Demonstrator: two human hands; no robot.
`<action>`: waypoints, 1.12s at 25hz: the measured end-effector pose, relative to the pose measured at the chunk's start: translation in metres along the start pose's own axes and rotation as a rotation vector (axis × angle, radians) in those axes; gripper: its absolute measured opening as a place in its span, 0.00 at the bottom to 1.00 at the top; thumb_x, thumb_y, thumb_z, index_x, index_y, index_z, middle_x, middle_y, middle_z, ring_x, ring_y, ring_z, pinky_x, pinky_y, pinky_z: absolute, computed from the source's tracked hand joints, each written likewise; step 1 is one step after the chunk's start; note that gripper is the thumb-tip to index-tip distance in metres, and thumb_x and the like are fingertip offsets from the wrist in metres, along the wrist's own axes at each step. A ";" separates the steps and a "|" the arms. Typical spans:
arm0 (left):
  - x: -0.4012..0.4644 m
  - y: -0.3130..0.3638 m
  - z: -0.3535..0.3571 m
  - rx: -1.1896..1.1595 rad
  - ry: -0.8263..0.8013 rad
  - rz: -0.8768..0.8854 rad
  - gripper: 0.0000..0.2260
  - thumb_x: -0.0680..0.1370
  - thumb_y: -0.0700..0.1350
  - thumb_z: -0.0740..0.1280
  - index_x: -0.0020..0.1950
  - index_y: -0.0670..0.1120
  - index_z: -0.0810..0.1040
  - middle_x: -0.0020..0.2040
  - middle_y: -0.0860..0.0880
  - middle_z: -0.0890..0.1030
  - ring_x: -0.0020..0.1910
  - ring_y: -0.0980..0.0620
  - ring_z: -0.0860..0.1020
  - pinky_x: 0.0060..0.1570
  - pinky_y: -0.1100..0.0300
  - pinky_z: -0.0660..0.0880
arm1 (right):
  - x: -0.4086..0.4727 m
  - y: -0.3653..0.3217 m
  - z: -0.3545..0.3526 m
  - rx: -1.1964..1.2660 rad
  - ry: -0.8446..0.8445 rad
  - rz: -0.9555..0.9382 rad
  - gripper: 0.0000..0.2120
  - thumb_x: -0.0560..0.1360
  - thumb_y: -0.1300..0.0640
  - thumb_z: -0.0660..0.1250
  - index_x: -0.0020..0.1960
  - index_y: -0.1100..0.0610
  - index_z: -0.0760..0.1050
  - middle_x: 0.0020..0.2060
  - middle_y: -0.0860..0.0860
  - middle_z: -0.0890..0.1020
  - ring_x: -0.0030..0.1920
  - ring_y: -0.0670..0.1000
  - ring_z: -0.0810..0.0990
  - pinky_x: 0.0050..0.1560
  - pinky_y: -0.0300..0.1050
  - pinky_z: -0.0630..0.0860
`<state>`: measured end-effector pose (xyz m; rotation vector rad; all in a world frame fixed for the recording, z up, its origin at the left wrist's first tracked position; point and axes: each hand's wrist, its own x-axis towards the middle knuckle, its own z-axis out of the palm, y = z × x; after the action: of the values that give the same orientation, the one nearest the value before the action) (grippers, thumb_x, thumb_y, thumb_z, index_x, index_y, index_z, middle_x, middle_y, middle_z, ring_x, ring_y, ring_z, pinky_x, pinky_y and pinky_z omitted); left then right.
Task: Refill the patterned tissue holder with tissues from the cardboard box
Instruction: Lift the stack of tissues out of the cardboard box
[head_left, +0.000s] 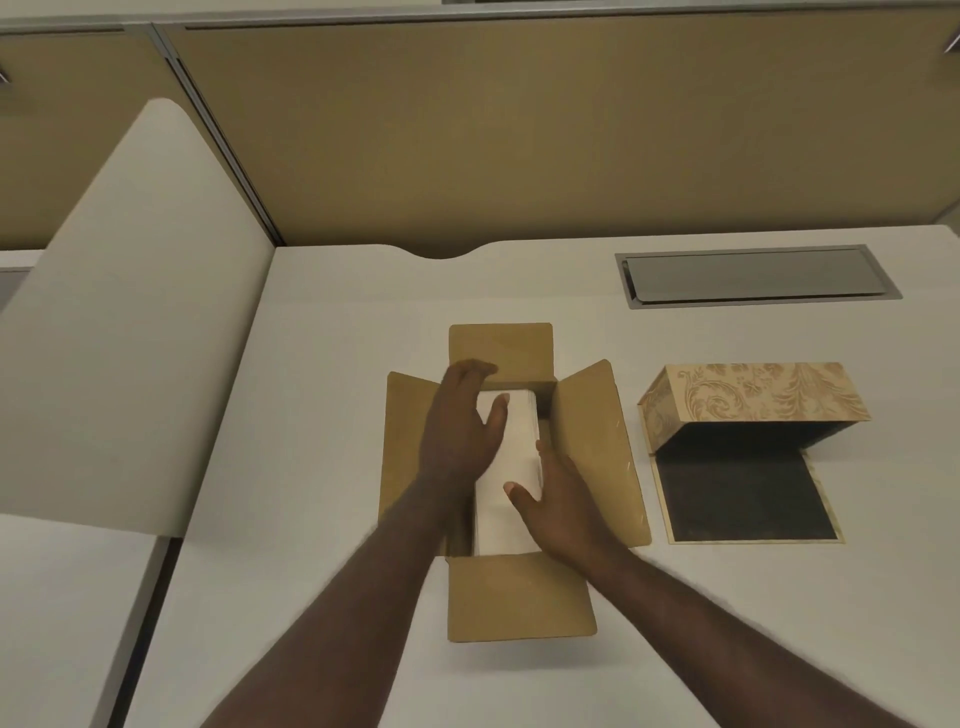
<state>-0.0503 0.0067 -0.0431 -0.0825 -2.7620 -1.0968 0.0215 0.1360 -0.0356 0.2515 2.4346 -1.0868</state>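
A brown cardboard box (597, 457) lies in the middle of the white desk with all its flaps folded outward. A white stack of tissues (514, 452) fills its inside. My left hand (460, 421) reaches into the box along the stack's left side, fingers spread, thumb over the top. My right hand (556, 499) rests at the stack's right side, fingers down between the tissues and the box wall, thumb on top. The patterned tissue holder (753, 397) stands to the right of the box, tipped on its side with its dark inside and hinged bottom panel (743, 493) open toward me.
A metal cable hatch (753, 278) is set into the desk at the back right. A tan partition wall (519, 130) closes the far edge. A white curved divider (130, 338) rises at the left, with a gap beside the neighbouring desk.
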 end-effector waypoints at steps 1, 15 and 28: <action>-0.008 0.004 0.005 -0.058 -0.019 -0.070 0.20 0.78 0.46 0.66 0.69 0.46 0.73 0.69 0.48 0.73 0.68 0.50 0.73 0.65 0.62 0.69 | 0.010 -0.004 0.003 0.057 -0.014 0.042 0.33 0.80 0.45 0.62 0.79 0.53 0.54 0.79 0.50 0.60 0.77 0.54 0.62 0.74 0.49 0.62; -0.043 -0.007 0.044 -0.250 -0.372 -0.838 0.26 0.83 0.53 0.57 0.75 0.38 0.61 0.73 0.40 0.70 0.71 0.40 0.71 0.64 0.52 0.71 | 0.058 0.004 0.026 0.471 0.029 0.452 0.31 0.79 0.44 0.62 0.73 0.64 0.65 0.69 0.59 0.73 0.66 0.60 0.74 0.54 0.46 0.70; -0.045 -0.012 0.047 -0.266 -0.339 -0.859 0.25 0.83 0.53 0.57 0.74 0.39 0.64 0.72 0.41 0.71 0.70 0.41 0.72 0.66 0.50 0.71 | 0.069 0.005 0.021 0.786 -0.108 0.582 0.14 0.79 0.53 0.63 0.60 0.59 0.75 0.45 0.54 0.80 0.44 0.54 0.77 0.48 0.49 0.73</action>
<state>-0.0139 0.0305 -0.0931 1.0663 -2.9638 -1.7619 -0.0306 0.1221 -0.0844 1.0333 1.5563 -1.6335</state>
